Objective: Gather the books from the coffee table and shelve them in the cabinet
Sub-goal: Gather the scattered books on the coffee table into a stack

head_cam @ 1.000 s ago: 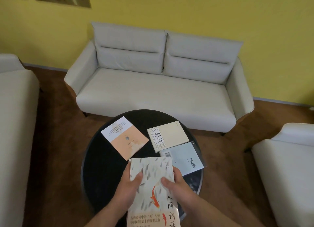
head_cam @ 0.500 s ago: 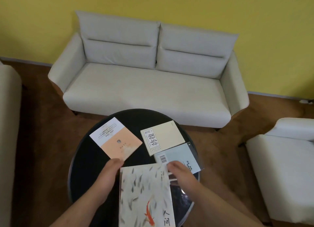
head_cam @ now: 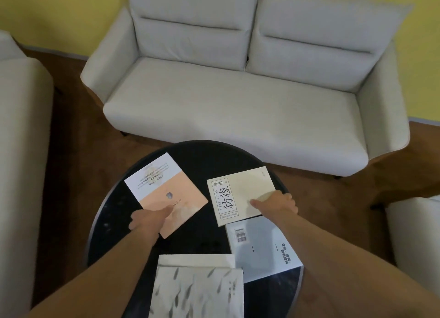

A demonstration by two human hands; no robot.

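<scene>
So there are 4 books on the round black coffee table [head_cam: 197,155], all lying flat. The left hand [head_cam: 148,221] is on the near corner of the peach-and-white book [head_cam: 164,189] on the left side of the table, thumb lying across the cover and the other fingers tucked at or under the edge, so it looks like a pinch on that corner, though I can't see the underside. The right hand [head_cam: 277,204] is on the right edge of the cream book [head_cam: 240,195] with the big black characters and "HESITATION" printed along its spine side; thumb is flat on the cover, fingers curled over the far edge, so a loose grab on that one too. The cream book's near edge overlaps the pale blue book [head_cam: 259,248], which sits face down with the barcode showing. Nearest to the camera is the white book with grey fish [head_cam: 197,289], its right corner resting on the blue one. Behind the table there's a light grey sofa [head_cam: 238,98] on brown carpet [head_cam: 78,136], with a yellow wall [head_cam: 64,15] behind it.
</scene>
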